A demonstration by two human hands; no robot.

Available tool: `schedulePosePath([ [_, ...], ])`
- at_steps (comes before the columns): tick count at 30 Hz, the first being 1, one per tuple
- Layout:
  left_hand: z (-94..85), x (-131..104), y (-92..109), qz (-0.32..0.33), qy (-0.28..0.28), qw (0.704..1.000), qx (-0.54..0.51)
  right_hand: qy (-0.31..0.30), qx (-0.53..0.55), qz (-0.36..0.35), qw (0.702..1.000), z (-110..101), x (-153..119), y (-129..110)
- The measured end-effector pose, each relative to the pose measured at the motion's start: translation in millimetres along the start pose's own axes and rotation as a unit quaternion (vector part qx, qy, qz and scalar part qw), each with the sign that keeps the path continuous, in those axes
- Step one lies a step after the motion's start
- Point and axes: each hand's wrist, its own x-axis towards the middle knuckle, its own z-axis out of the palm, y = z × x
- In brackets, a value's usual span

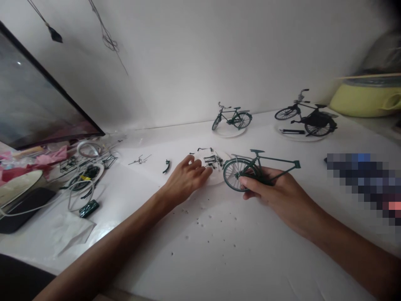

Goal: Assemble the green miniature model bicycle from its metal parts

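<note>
My right hand (275, 194) grips a dark green model bicycle (265, 165) by its rear wheel and lower frame. This model has a saddle, rear rack and rear wheel, but no front wheel or handlebar shows on it. Over the left side of a white plate (219, 179) is my left hand (191, 175), palm down with its fingers curled among small bicycle parts (213, 160). Its fingertips are partly hidden, so what they hold cannot be made out. A small curved dark green part (166, 167) lies on the table left of that hand.
Two model bicycles, one green (233, 117) and one black (308, 117), stand on white discs near the wall. Loose frames and wheels (86, 175) pile up at left beside a monitor (40, 92). Tiny bits (208, 241) dot the table. A yellow pot (360, 100) sits far right.
</note>
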Motion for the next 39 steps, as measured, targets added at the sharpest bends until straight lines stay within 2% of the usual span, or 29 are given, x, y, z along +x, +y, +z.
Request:
schedulePosePath([
  [6, 3.1, 2, 1, -0.037, 0.01, 0.999, -0.017, 0.011, -0.005, 0.006, 1.0, 3, 1, -2],
  [10, 4.7, -3, -6, -0.055, 0.025, 0.996, -0.07, 0.005, -0.003, 0.013, 1.0, 4, 1, -2],
  [13, 7.4, -5, -7, -0.052, 0.014, 0.995, -0.083, 0.004, -0.005, 0.011, 1.0, 3, 1, 2],
  [21, 8.1, 2, 0, -0.035, 0.005, 0.999, -0.028, -0.009, -0.025, 0.021, 0.999, 1, 0, 9],
  [29, 7.9, 2, -1, -0.035, -0.017, 0.997, -0.07, 0.001, -0.011, 0.016, 1.0, 8, 0, 2],
  [39, 4.7, 6, 0, -0.018, -0.021, 0.998, -0.056, -0.013, -0.004, 0.012, 1.0, 7, -1, 4],
])
